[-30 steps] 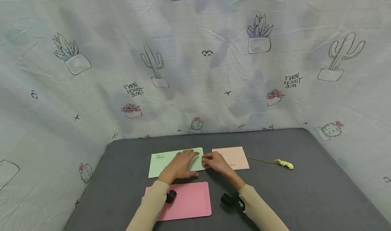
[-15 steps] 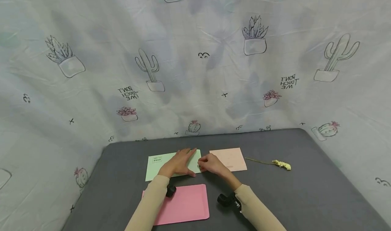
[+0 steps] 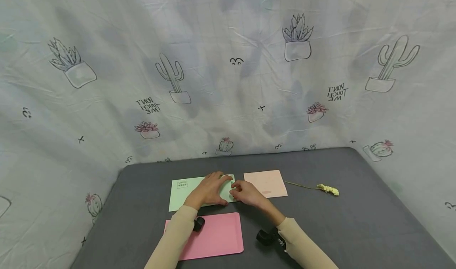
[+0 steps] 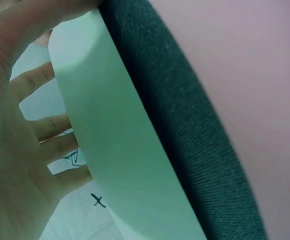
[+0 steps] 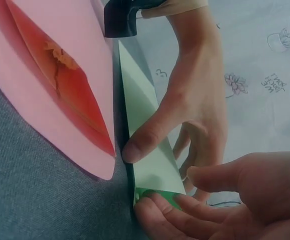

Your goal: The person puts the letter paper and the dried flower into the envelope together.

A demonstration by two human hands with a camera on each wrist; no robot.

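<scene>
On the grey-topped table [image 3: 356, 221], a green envelope [image 3: 178, 196] lies under both hands, a small printed box [image 3: 182, 184] showing near its far left corner. The left hand [image 3: 210, 190] spans it widthwise, fingers spread, thumb at the near long edge and fingertips at the far one, holding it. The right hand [image 3: 247, 193] has its fingers bent in a narrow bunch at the envelope's right end, touching a darker green strip [image 5: 167, 196] there; whether they pinch it I cannot tell. Nearer the person, partly beneath the left sleeve [image 3: 171, 237], is a pink envelope [image 3: 217, 237]; the right wrist view shows a red area [image 5: 77, 95] on it with an unclear orange shape. A peach card [image 3: 265, 182] lies just beyond the right hand, and to its right rests a yellow flower [image 3: 327, 189], its thin stem reaching the card's edge. A cactus-print curtain [image 3: 249, 83] hangs behind the table.
</scene>
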